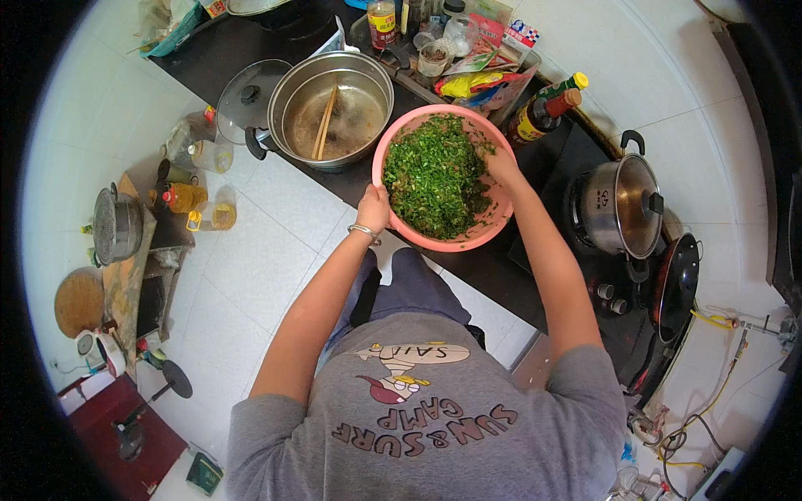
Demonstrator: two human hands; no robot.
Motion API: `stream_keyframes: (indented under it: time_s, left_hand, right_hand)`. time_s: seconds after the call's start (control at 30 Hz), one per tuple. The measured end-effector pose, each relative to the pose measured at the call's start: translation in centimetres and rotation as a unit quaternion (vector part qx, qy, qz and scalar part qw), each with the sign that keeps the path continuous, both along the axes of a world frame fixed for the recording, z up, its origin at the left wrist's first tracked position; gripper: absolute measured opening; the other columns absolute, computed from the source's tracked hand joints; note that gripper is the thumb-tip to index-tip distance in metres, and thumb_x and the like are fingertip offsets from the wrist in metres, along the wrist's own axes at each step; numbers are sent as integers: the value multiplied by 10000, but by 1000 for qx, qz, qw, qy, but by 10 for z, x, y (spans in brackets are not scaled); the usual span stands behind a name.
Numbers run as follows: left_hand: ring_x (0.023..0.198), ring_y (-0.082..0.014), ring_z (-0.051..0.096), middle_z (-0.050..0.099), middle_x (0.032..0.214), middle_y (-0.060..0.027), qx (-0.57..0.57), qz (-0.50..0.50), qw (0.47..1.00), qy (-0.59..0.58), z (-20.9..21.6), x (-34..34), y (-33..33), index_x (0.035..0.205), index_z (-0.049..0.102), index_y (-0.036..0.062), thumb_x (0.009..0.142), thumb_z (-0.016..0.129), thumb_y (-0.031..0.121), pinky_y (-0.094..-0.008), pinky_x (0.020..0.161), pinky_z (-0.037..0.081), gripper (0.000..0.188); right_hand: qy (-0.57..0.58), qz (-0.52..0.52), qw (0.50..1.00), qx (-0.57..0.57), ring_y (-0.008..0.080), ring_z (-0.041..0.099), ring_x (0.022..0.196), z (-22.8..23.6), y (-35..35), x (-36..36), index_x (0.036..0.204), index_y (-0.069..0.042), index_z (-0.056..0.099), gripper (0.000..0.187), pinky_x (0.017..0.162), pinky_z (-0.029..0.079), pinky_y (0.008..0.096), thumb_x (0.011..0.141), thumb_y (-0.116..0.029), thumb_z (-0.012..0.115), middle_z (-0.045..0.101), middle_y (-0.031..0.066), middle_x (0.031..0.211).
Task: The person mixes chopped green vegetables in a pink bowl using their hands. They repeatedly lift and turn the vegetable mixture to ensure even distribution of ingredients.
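Observation:
A round pink basin (408, 231) sits at the counter's front edge, heaped with finely chopped greens (436, 171). On the basin's left rim, my left hand (375, 208) is closed, with a silver bracelet at the wrist. My right hand (499, 170) reaches over the right rim into the basin, against the side of the greens. Its fingers are mostly hidden, so whether they grip anything cannot be seen. Just left of the basin stands a wide steel pot (288, 144), with a pair of wooden chopsticks (325, 125) leaning inside it.
A glass lid (244, 98) lies left of the pot. Dark sauce bottles (535, 119) stand right behind the basin, beside a rack of seasoning jars and packets (472, 81). A lidded steel pot (600, 204) and a dark lidded pan (675, 284) occupy the stove at right.

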State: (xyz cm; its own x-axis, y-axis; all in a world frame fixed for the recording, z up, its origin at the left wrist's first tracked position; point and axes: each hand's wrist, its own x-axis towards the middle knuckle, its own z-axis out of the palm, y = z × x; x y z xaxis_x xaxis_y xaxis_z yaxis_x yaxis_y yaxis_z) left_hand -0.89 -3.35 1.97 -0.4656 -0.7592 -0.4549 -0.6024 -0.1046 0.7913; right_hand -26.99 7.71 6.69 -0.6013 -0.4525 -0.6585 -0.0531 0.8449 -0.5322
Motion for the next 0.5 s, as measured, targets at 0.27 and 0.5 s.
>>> stream_keyframes:
  time_s: [0.27,0.5]
  left_hand:
    - [739,-431,570,576,769,-286,-75,-13,997,3,-3,2,3,882,467,-45,905,346,283,-478,675,441,350]
    - [761,-444,562,572,783,-297,-78,-18,997,8,-8,-1,2,872,465,-45,903,352,284,-489,697,428,348]
  right_hand:
    - [-208,-262,938,-89,310,78,1320,-22,-4,36,1400,-124,96,767,1043,165,485,832,-460,489,37,135,1446]
    - [-276,-252,897,-236,322,265,1243,-45,18,35,1351,-78,244,756,1004,257,479,773,-364,639,236,147,1381]
